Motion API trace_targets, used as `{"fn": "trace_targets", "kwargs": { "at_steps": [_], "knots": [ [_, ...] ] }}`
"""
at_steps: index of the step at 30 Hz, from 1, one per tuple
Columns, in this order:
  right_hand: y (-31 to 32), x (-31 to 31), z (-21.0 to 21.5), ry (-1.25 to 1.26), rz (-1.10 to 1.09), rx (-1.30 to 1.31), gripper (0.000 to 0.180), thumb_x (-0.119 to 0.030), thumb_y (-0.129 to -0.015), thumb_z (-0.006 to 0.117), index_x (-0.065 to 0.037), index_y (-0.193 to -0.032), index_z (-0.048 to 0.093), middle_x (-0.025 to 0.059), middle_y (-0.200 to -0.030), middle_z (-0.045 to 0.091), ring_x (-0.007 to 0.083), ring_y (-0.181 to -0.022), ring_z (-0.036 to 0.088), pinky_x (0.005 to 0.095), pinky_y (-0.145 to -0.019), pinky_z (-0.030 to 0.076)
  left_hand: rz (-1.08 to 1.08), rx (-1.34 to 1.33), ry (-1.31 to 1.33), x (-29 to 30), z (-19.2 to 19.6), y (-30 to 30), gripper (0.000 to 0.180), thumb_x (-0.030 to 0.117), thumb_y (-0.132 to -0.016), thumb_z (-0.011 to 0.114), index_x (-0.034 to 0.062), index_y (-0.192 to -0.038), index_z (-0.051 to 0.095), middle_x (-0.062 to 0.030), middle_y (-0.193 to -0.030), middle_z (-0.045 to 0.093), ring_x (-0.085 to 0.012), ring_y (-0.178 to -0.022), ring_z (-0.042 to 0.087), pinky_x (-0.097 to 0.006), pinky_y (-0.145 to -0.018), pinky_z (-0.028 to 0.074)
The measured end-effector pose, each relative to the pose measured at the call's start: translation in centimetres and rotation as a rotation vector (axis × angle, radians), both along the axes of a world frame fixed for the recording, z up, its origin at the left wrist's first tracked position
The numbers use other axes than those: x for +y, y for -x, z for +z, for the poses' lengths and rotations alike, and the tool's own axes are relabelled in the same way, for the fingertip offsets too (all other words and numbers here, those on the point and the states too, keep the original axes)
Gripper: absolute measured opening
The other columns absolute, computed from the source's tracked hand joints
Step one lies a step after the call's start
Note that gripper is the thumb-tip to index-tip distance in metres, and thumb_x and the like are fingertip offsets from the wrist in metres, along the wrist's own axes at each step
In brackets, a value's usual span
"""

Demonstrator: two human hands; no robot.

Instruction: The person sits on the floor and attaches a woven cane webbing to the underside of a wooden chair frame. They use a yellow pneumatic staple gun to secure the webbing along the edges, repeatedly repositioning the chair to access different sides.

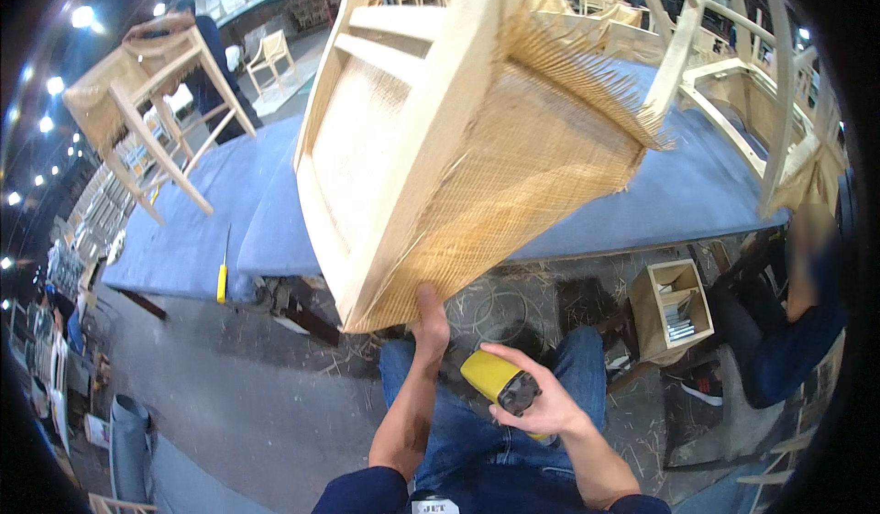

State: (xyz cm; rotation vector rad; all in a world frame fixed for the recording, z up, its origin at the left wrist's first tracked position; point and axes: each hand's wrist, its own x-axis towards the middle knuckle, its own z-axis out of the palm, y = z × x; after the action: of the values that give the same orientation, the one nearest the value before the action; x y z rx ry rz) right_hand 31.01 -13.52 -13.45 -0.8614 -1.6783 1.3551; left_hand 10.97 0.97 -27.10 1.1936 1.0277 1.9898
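Wooden box [653, 305] holds tools; left fingers [429, 317] grip chair [431, 147], right fingers [522, 413] clasp yellow knife [500, 381].

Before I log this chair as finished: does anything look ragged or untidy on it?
Yes. The woven cane on the tilted chair frame ends in loose, frayed strands sticking out past the upper right edge, untrimmed.
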Motion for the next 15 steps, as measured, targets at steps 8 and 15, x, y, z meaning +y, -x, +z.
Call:
{"fn": "trace_targets", "kwargs": {
  "at_steps": [8,15],
  "knots": [
    [-1.4,-0.3,-3.0,0.462,-0.067,0.447,0.085,0.011,-0.081,0.071,-0.010,-0.155,0.036,0.0092,-0.116,0.063,0.0140,-0.075,0.065,0.0294,-0.064,0.057,-0.084,-0.424,0.337,-2.8,7.9,-3.1,0.048,0.030,-0.108,0.048,0.0060,-0.149,0.039,-0.0086,-0.145,0.050,-0.0251,-0.131,0.051,-0.041,-0.112,0.041],
    [-1.8,-0.7,-7.0,0.653,-0.150,0.640,0.091,0.017,-0.078,0.064,-0.012,-0.157,0.030,0.0123,-0.112,0.062,0.0184,-0.071,0.065,0.0333,-0.061,0.058,-0.367,-0.453,0.022,-1.0,3.9,-2.2,0.062,0.052,-0.105,0.043,0.0114,-0.151,0.036,-0.0073,-0.151,0.047,-0.0263,-0.137,0.047,-0.045,-0.115,0.039]
  ]
}}
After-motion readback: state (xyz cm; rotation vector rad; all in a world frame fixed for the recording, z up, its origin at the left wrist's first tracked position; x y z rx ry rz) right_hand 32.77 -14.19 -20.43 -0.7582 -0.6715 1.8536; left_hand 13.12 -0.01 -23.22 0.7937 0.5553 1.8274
